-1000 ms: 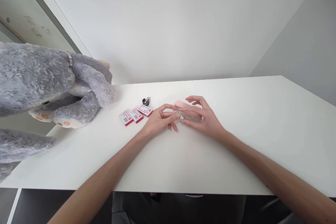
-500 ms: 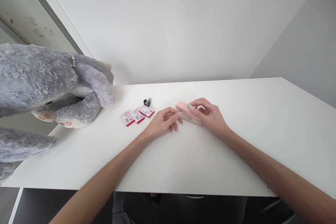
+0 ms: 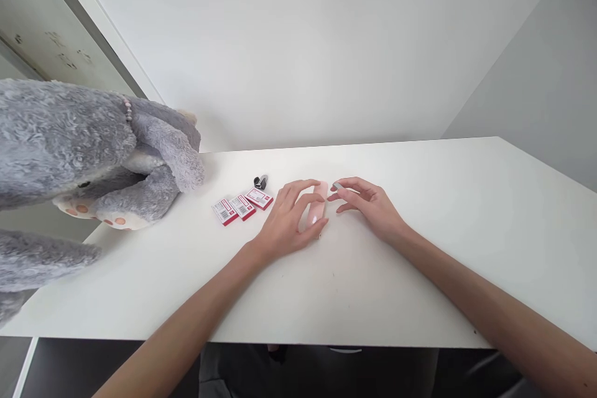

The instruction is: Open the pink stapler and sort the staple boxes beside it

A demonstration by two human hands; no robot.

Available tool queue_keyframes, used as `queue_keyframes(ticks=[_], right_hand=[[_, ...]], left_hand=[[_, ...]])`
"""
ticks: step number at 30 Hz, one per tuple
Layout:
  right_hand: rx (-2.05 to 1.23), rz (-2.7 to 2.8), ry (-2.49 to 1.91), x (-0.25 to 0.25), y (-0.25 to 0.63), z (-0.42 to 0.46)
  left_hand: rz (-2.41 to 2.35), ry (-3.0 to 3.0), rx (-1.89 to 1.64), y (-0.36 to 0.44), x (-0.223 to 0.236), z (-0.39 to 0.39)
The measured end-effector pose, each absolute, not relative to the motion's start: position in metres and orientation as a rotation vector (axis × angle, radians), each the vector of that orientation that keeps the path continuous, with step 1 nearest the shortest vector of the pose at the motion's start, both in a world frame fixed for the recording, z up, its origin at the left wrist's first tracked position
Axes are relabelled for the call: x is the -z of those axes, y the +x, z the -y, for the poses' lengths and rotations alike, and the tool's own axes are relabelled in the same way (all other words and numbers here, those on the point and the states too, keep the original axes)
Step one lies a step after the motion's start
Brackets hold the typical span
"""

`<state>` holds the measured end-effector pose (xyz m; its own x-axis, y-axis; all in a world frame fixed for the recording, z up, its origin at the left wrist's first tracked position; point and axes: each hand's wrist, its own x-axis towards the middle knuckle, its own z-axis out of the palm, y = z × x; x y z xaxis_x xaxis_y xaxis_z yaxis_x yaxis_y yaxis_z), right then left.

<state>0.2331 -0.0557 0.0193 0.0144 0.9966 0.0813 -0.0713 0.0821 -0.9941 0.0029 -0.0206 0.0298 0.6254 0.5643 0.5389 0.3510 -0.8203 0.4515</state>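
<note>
My left hand (image 3: 290, 217) is around a pink stapler (image 3: 317, 204) on the white table, fingertips at its far end and thumb at its near end. The stapler lies almost lengthwise to me, its upper side showing; the hand hides part of its left side. Just right of it, my right hand (image 3: 366, 202) pinches a small grey strip of staples (image 3: 337, 186) between thumb and forefinger, its other fingers loosely curled.
Several small red-and-white boxes (image 3: 242, 206) lie overlapped left of my left hand. Behind them sits a small black-and-silver staple remover (image 3: 260, 182). A big grey plush toy (image 3: 158, 137) takes up the left end of the table (image 3: 420, 174), below a white wall.
The stapler, earlier held slanted and opened between both hands, is now closed and set on the table under my left hand. My right hand has come off it, keeping the staple strip.
</note>
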Motion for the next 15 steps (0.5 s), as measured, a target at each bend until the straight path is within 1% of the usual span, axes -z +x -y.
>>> queue_keyframes(ticks=[4,7,11,15], right_hand=[[-1.158,1.131,-1.114,-0.019,0.235,0.054],[-1.152,1.05,-1.135,-0.017,0.238,0.052],[-1.164,1.001,-1.136,-0.015,0.24,0.05],[-1.164,1.006,-1.149,-0.015,0.24,0.05]], left_hand=[[-0.574,2.68,-0.815,-0.001,-0.029,0.016],[-0.538,2.692,-0.733,-0.003,-0.029,0.014],[-0.628,2.697,-0.708,-0.003,-0.028,0.011],[-0.848,2.699,-0.778,-0.004,-0.024,0.007]])
